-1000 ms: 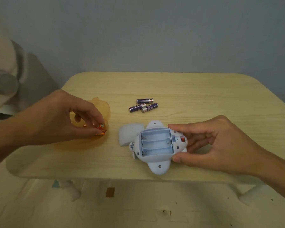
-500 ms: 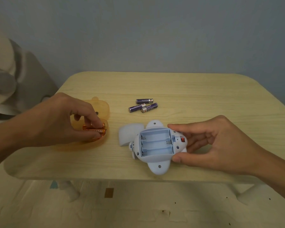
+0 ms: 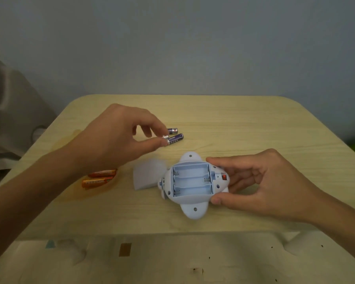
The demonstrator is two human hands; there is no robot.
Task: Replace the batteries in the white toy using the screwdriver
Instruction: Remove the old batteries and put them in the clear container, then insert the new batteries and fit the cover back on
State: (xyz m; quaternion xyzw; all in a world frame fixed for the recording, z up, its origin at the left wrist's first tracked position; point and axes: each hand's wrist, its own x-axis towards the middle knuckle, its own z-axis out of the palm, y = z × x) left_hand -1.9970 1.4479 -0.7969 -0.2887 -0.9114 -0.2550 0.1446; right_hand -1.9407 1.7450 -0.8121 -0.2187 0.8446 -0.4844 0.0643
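The white toy (image 3: 194, 210) lies belly-up on the wooden table (image 3: 254, 124). Its light-blue battery compartment (image 3: 192, 179) is open, with three bare slots. My right hand (image 3: 262, 183) grips the toy's right end. The white compartment cover (image 3: 149, 175) lies just left of the toy. My left hand (image 3: 115, 138) reaches over the purple batteries (image 3: 175, 138) behind the toy. Its thumb and forefinger pinch the silver end of one of them. Two orange batteries (image 3: 99, 178) rest in a translucent orange dish (image 3: 76, 191) under my left forearm. No screwdriver is visible.
Grey and white fabric (image 3: 10, 119) is piled beyond the table's left edge. A pale wall rises behind the table. The table's front edge runs just below the toy, with patterned floor (image 3: 172, 261) beneath.
My left hand let go of the orange batteries in the dish and moved right and away to the purple batteries. My right hand and the toy stayed put.
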